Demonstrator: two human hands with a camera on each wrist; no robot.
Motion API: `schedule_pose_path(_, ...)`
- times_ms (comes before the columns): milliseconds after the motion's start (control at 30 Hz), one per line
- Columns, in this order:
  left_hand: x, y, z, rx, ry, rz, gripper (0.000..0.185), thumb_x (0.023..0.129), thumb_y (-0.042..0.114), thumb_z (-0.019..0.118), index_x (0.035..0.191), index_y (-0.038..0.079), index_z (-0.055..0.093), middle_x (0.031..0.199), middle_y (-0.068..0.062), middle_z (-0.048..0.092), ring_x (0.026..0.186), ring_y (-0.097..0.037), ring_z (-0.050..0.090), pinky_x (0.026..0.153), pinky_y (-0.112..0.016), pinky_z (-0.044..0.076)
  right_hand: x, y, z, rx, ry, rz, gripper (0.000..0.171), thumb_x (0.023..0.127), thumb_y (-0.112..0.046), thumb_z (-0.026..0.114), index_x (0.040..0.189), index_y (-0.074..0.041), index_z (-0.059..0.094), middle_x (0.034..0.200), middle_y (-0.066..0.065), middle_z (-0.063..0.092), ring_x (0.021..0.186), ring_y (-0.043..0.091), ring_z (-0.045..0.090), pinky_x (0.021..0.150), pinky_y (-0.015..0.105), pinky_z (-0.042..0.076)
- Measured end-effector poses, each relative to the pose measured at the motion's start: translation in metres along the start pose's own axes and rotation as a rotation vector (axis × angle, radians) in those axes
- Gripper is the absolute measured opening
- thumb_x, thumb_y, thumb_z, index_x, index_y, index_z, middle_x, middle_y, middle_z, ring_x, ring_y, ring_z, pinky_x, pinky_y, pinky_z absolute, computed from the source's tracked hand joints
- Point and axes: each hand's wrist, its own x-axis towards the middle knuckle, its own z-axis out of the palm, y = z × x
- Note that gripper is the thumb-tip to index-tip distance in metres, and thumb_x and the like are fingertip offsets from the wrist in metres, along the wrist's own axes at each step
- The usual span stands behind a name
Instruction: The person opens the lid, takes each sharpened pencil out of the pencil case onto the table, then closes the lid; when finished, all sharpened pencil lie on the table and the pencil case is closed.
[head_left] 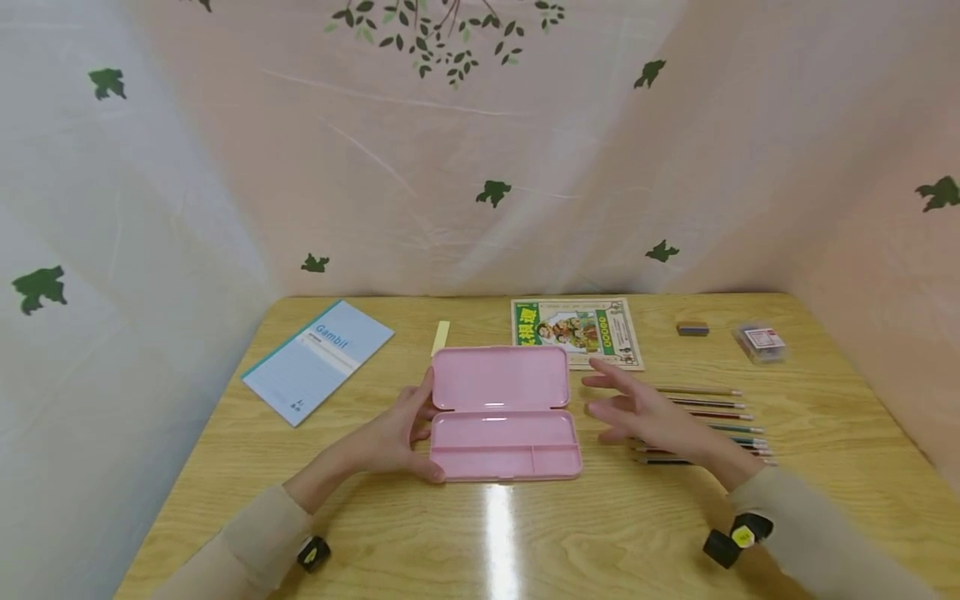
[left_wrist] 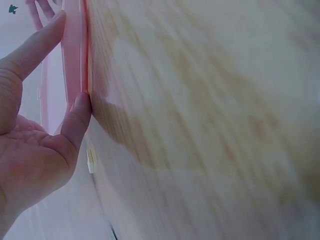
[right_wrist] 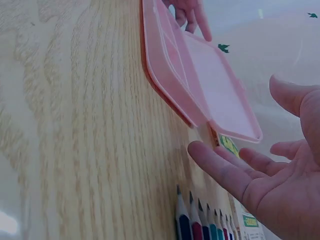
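An open pink pencil case [head_left: 502, 412] lies flat on the wooden table [head_left: 487, 533], lid away from me, its tray empty. My left hand [head_left: 420, 429] touches the case's left end, thumb at the front corner and index finger along the lid's edge. The left wrist view shows the same: left hand [left_wrist: 67, 62] against the pink case [left_wrist: 75, 50]. My right hand [head_left: 622, 408] hovers open just right of the case, above a row of several coloured pencils [head_left: 712, 425]. In the right wrist view the right hand [right_wrist: 240, 130] holds nothing, with the case [right_wrist: 200, 70] beyond it and the pencils [right_wrist: 200, 225] below.
A blue notebook [head_left: 318, 358] lies at the back left and a small yellow strip [head_left: 440, 337] behind the case. A green-printed booklet [head_left: 577, 332], a dark eraser [head_left: 692, 328] and a small clear box [head_left: 761, 342] lie at the back right. Curtains enclose the table.
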Motion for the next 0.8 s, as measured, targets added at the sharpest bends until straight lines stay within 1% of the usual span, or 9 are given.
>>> schedule_pose_path(100,-0.001,-0.002,0.0,-0.005,0.003,0.006,0.144,0.07,0.016,0.096,0.162,0.021,-0.015,0.147,-0.017,0.023,0.137,-0.031,0.042,0.11,-0.035,0.044,0.006,0.002,0.004,0.035,-0.02,0.046,0.073,0.106,-0.022,0.055,0.164,-0.014,0.011,0.16,0.025,0.025,0.136,0.049,0.041,0.089,0.05,0.06)
schedule_pose_path(200,-0.002,-0.003,0.0,-0.017,0.003,0.03,0.145,0.07,0.015,0.095,0.161,0.021,-0.017,0.146,-0.018,0.023,0.137,-0.032,0.043,0.109,-0.035,0.045,0.012,0.004,0.008,0.085,-0.039,0.066,0.07,0.107,-0.023,0.053,0.164,-0.014,0.012,0.16,0.024,0.026,0.136,0.047,0.042,0.09,0.052,0.058)
schedule_pose_path(267,-0.002,-0.004,0.0,-0.027,0.0,0.054,0.145,0.07,0.014,0.095,0.161,0.019,-0.018,0.145,-0.02,0.023,0.137,-0.034,0.043,0.109,-0.035,0.045,0.015,0.004,0.01,0.124,-0.039,0.086,0.069,0.107,-0.025,0.053,0.164,-0.014,0.014,0.158,0.025,0.028,0.135,0.045,0.045,0.092,0.052,0.057)
schedule_pose_path(400,-0.002,-0.003,0.001,-0.039,-0.001,0.073,0.144,0.071,0.013,0.095,0.161,0.019,-0.018,0.145,-0.021,0.023,0.137,-0.035,0.042,0.108,-0.034,0.046,0.019,0.001,0.013,0.231,-0.024,0.147,0.072,0.108,-0.03,0.052,0.164,-0.014,0.011,0.156,0.027,0.031,0.134,0.041,0.048,0.095,0.054,0.055)
schedule_pose_path(500,-0.001,-0.003,0.001,-0.057,-0.002,0.084,0.145,0.07,0.01,0.095,0.161,0.019,-0.019,0.146,-0.022,0.022,0.136,-0.036,0.043,0.107,-0.035,0.047,0.02,-0.002,0.016,0.287,-0.017,0.177,0.073,0.109,-0.033,0.049,0.164,-0.011,0.007,0.155,0.03,0.032,0.133,0.041,0.049,0.097,0.055,0.054)
schedule_pose_path(667,0.0,-0.003,0.001,-0.084,-0.006,0.104,0.147,0.07,0.007,0.094,0.159,0.017,-0.022,0.149,-0.023,0.02,0.136,-0.035,0.043,0.107,-0.035,0.047,0.021,-0.004,0.017,0.293,-0.019,0.185,0.071,0.11,-0.033,0.045,0.163,-0.006,0.007,0.154,0.031,0.034,0.134,0.042,0.047,0.097,0.054,0.054)
schedule_pose_path(800,0.0,-0.005,0.001,-0.082,-0.003,0.111,0.148,0.069,0.007,0.095,0.159,0.016,-0.022,0.15,-0.022,0.019,0.136,-0.035,0.043,0.106,-0.035,0.048,0.021,-0.005,0.018,0.29,-0.029,0.182,0.068,0.11,-0.032,0.043,0.163,-0.006,0.009,0.153,0.031,0.036,0.135,0.041,0.046,0.098,0.054,0.054)
